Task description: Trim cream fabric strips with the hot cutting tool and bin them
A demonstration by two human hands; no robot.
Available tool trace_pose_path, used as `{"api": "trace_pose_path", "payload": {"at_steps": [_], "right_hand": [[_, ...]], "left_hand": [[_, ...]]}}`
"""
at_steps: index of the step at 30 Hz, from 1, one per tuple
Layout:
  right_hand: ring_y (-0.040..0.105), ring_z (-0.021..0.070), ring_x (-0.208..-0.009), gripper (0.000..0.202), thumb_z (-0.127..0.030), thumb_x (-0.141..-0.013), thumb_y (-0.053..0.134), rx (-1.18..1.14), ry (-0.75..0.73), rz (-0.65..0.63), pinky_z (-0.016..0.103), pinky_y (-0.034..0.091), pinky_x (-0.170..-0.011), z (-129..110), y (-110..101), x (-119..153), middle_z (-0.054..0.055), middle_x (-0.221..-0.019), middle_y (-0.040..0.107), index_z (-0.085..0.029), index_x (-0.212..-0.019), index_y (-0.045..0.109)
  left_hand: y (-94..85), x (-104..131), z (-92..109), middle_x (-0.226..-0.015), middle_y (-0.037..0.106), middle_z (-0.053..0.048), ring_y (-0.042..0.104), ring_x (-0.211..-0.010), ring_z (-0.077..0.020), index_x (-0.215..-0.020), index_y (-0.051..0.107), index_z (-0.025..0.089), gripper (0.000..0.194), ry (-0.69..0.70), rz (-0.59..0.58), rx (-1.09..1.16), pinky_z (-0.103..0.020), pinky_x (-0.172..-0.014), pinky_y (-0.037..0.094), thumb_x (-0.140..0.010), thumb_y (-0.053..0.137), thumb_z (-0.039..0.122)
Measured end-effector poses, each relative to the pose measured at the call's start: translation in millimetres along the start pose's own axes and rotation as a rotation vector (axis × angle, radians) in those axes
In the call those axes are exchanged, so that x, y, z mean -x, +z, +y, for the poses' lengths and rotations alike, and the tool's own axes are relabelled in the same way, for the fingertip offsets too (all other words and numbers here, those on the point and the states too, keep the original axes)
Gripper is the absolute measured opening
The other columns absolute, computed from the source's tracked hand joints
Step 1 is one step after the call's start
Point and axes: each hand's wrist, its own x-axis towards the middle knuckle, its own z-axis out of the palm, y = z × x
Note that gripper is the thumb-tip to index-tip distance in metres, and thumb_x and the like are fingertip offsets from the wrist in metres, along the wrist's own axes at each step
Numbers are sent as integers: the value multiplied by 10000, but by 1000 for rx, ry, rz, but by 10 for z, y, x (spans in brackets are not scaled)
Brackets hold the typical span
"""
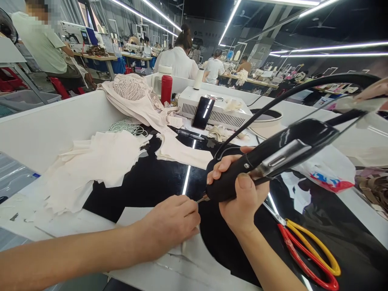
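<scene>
A black handheld tool (273,147) slants above a glossy black panel (163,190), clasped in a person's right hand (242,198), its lower end angled toward the left hand (169,226). The left fingers curl in just beside that end, over a pale sheet (209,254); whether they pinch anything cannot be told. To the right of the tool, red-and-yellow-handled scissors (283,222) lie on the panel, a plastic bag (330,161) beyond. To the tool's left, a cream fabric piece (182,152) lies flat, and farther left a ragged stack of cream pieces (100,161) spreads onto the white table (69,226). Beyond the tool, a phone (201,113) leans against a vented white box (224,115), a red bottle (166,89) farther left. Well past the tool, people (177,62) sit among rows of sewing tables (248,82) beneath strip lights (230,21)
</scene>
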Motion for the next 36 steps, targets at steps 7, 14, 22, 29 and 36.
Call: {"api": "trace_pose_path", "payload": {"at_steps": [7,14,22,29,36], "right_hand": [[628,125,-543,488,-536,-874,825,33,-20,-10,284,553,-493,4,-5,-4,-74,-801,643,-285,-1194,556],[624,130,-553,483,-522,-872,839,24,-19,-16,279,547,-490,-11,-10,6,-70,-804,649,-288,-1200,571],[627,132,-565,466,-483,-865,852,0,-26,9,275,557,-503,1,3,12,-59,-810,662,-280,-1201,600],[636,131,-558,441,-436,-848,877,-49,-40,9,263,560,-493,-9,10,5,-53,-804,697,-271,-1183,643],[653,139,-559,404,-404,-851,875,-59,-26,5,270,574,-488,-17,10,-3,-51,-803,701,-272,-1164,658]], "left_hand": [[-8,125,68,-924,679,-32,625,-803,-199,-904,628,174,141,21,-7,-101,-351,-657,510,-1003,655,79],[9,144,115,-1209,784,-66,706,-934,-206,-898,646,169,202,-12,102,-126,-348,-708,573,-995,568,10],[-56,126,156,-1176,802,-62,728,-943,-208,-946,657,162,202,-51,96,-146,-347,-717,589,-1022,533,22],[-5,131,138,-1093,805,-42,725,-887,-189,-1065,688,114,194,-42,170,-157,-337,-728,585,-1061,508,43],[-8,135,118,-1151,806,-34,725,-913,-185,-1025,707,139,169,-40,144,-117,-322,-767,584,-1075,551,94]]}}
